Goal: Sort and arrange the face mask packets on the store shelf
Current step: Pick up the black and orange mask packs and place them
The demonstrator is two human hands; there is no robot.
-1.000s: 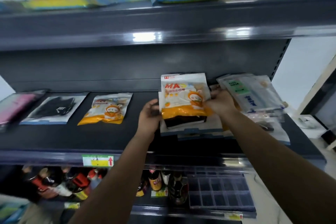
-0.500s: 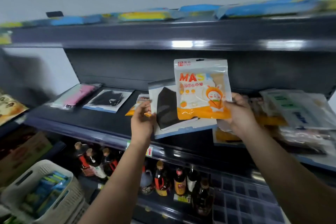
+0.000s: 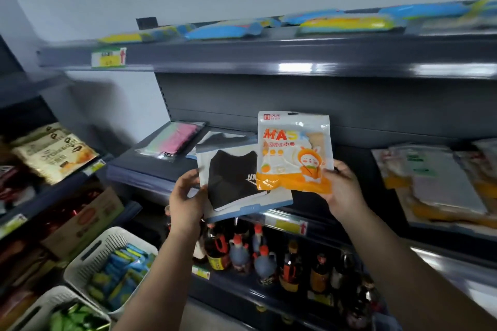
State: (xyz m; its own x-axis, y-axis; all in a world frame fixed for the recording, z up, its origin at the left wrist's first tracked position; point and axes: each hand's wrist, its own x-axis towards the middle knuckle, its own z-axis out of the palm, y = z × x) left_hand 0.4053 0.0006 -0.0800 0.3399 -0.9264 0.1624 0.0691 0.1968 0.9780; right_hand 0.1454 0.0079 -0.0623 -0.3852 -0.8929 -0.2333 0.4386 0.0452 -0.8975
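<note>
Dark grey store shelf (image 3: 150, 169) runs across the middle of the view, its front edge slanting down to the right. On its right end sits a loose heap of mask packets (image 3: 441, 183), overlapping and blurred. At the left end lies a pink packet (image 3: 176, 141), flat, long axis running back toward the shelf wall.

Out in front of the shelf, held up in the air, the black mask packet (image 3: 231, 183): clear pouch with a blue bottom strip, dark folded mask inside, white lettering partly covered. It stands nearly upright, tilted a little, top edge toward the shelf. The left hand (image 3: 185, 200) pinches its left edge, thumb on the front.

Overlapping its right side, the orange mask packet (image 3: 294, 152): upright, long axis vertical, "MASK" reading level across the top, cartoon figure and orange band below. The right hand (image 3: 341, 191) grips its lower right corner, thumb pressed on the front.
</note>
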